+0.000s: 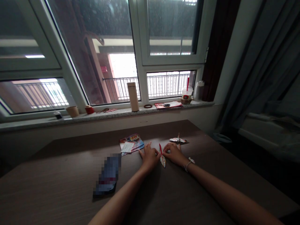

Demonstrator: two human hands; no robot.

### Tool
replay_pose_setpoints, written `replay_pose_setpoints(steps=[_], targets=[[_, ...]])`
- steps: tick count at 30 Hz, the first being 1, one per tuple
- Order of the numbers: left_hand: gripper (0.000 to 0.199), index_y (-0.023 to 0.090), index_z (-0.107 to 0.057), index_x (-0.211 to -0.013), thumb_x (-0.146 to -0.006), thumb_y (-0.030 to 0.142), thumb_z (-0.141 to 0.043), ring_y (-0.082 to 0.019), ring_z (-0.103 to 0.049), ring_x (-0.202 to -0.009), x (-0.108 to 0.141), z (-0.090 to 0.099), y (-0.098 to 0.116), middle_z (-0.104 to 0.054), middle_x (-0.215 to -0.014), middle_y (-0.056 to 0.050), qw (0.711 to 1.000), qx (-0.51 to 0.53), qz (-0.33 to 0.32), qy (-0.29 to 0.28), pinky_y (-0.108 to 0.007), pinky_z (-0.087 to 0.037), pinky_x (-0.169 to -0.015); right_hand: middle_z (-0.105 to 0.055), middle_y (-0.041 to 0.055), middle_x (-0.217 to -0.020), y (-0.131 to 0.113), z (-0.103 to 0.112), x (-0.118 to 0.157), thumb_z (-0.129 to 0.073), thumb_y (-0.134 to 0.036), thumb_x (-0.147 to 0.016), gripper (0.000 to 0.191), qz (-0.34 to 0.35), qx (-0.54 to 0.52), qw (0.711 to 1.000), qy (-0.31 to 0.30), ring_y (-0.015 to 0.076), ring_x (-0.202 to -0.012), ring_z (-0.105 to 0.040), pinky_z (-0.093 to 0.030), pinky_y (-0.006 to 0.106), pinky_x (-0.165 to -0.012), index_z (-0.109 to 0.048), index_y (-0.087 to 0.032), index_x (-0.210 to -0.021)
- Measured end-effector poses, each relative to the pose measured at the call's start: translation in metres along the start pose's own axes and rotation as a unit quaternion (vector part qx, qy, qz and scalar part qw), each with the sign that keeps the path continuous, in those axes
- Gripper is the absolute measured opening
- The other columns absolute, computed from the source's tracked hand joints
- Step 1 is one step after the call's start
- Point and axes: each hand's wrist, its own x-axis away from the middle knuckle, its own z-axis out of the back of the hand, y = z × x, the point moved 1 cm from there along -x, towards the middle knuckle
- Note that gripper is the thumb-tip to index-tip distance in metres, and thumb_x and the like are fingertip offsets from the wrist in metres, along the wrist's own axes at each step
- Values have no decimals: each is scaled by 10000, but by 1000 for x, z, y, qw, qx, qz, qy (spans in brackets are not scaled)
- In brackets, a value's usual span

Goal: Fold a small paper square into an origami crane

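Between both hands is a small folded paper piece (162, 161), narrow and pointed at both ends, with red, white and yellow print. Thumb and finger of my left hand (150, 157) close on its left edge, the other fingers bent above the table. From the other side, the closed fingertips of my right hand (174, 153) grip it near the middle. A bracelet circles my right wrist. Just beyond that hand lies a folded paper crane (176, 140) with a white printed body and spread wings.
A stack of colourful printed papers (127, 147) lies left of my hands; nearer is a pixelated dark flat object (109, 175). On the windowsill (114, 113) stand a beige thermos (133, 97), a lidded drink cup (187, 93), a brown cup (72, 111) and red papers (170, 105) with scissors.
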Motion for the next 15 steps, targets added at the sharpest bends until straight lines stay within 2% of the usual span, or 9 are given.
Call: replay_pose_setpoints(steps=[7,11,15], targets=[[194,244,-648,-1018,-838,311,-623,-322,-302,-1410,5,0,-1,-399,-1501,-126,999,11,-7,30,-747,-170,-1060,-717,36,-993,-3,1,-2,-648,-330,-759,147,-13,17,1000,2,269,-1163,-512,-91,542,-1124,-712,-213,-697],[123,308,-712,-939,-838,314,-640,-315,-318,-1397,8,1,-1,-404,-1507,-60,999,14,-23,47,-733,-127,-1079,-710,38,-987,1,-3,-2,-655,-352,-751,160,-19,23,1000,10,260,-1120,-532,-121,529,-1121,-704,-204,-718],[97,319,-751,-863,-825,330,-662,-319,-352,-1373,9,3,-1,-432,-1495,-32,999,20,-10,42,-711,-95,-1102,-689,43,-978,7,-7,-1,-652,-383,-761,188,-16,38,999,28,260,-1106,-531,-130,538,-1120,-689,-199,-773]])
